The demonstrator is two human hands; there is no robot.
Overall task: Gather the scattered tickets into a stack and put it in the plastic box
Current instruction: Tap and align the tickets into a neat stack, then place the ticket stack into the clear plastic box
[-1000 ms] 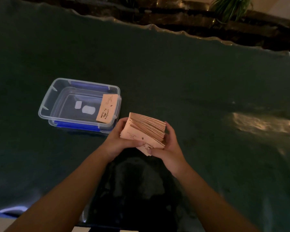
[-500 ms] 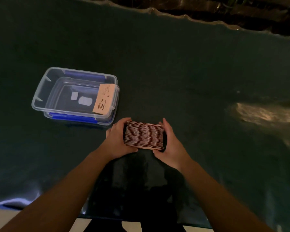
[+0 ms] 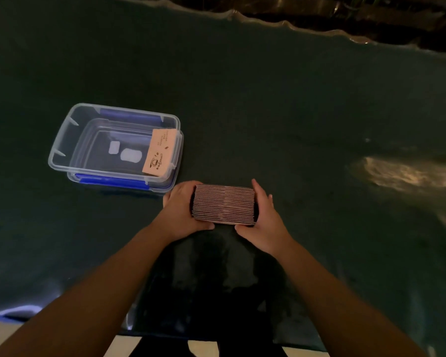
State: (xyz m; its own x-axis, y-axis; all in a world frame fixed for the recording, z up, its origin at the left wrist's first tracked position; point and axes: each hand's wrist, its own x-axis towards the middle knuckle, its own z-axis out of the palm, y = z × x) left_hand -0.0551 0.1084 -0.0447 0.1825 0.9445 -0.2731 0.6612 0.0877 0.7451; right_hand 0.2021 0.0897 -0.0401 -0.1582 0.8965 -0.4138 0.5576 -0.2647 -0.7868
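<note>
A thick stack of pinkish tickets (image 3: 224,204) stands on edge on the dark green table, squared up, its long edges facing me. My left hand (image 3: 180,207) presses its left end and my right hand (image 3: 264,215) presses its right end. To the upper left sits the clear plastic box (image 3: 62,153) with blue clips. One single ticket (image 3: 160,153) with a coffee cup print leans inside the box against its right wall.
The dark green cloth (image 3: 268,99) covers the table, with a wavy far edge at the top. A bright glare patch (image 3: 407,173) lies at the right. The table's near edge runs along the bottom, close to my forearms.
One second ago the tickets were fanned and tilted in my hands; now they are squared into a neat block on edge on the table. The view has tilted down slightly.
</note>
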